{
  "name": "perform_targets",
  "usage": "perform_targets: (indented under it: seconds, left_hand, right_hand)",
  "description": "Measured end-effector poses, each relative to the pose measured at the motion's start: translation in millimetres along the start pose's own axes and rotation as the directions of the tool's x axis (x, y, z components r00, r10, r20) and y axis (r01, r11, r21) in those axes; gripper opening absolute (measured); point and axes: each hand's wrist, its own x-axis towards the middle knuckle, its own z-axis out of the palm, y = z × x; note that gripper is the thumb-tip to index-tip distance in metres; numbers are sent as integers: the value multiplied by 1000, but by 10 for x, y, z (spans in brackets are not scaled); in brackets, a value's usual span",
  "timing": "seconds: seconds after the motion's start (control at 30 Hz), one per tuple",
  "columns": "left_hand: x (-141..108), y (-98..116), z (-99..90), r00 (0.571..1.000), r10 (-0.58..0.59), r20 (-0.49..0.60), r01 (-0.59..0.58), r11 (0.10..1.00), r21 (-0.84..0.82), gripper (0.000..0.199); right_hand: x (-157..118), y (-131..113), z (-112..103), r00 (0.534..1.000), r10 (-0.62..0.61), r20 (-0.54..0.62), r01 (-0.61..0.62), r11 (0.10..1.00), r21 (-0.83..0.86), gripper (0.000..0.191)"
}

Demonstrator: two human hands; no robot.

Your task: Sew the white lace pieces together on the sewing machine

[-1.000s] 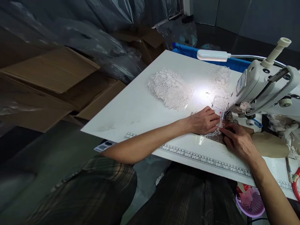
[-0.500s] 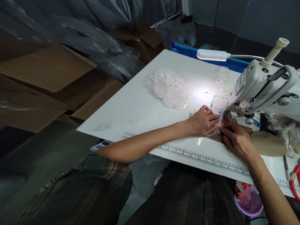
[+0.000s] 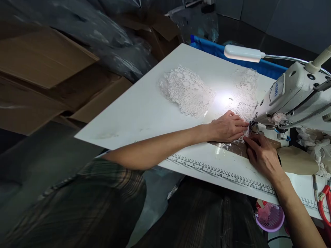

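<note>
White lace (image 3: pixel 244 105) runs across the table beside the needle area of a white sewing machine (image 3: pixel 289 91). My left hand (image 3: pixel 229 127) lies flat on the lace, fingers stretched toward the presser foot (image 3: pixel 252 124). Close to the foot's near side, my right hand (image 3: pixel 265 153) has its fingers bent, with thumb and index finger at the lace edge. The palms and fingers hide part of the lace. A gathered heap of white lace (image 3: pixel 187 91) sits farther left, apart from both hands.
A lit lamp (image 3: pixel 243 53) hangs over the white table (image 3: pixel 134 120), which has a printed ruler (image 3: pixel 207 170) near its front edge. Red-handled scissors (image 3: pixel 322 203) and a beige oval piece (image 3: pixel 297 160) lie right. A purple basket (image 3: pixel 272 220) is below; cardboard boxes (image 3: pixel 46 55) stand left.
My left hand has shifted slightly toward the presser foot, and its fingers look flatter. The lace between my hands has moved closer to the foot. The head view has shifted a little.
</note>
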Motion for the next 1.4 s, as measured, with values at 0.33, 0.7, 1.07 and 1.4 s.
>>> perform_targets:
  seconds: [0.33, 0.7, 1.07, 1.4]
  left_hand:
    - [-3, 7, 30, 995, -10, -100, 14, 999, 37, 26]
    - [-2, 4, 13, 994, 5, -107, -1, 999, 33, 28]
    - [-21, 10, 8, 995, 16, -100, -16, 1000, -2, 28]
    - [-27, -5, -3, 997, 29, -75, -30, 1000, -5, 29]
  right_hand:
    - [20, -6, -11, 1000, 26, -9, -26, 1000, -5, 36]
    - [21, -22, -18, 1000, 25, -4, -25, 999, -25, 36]
    - [6, -14, -4, 999, 17, -52, -15, 999, 36, 36]
    - [-13, -24, 31, 997, 52, -62, -51, 998, 23, 35]
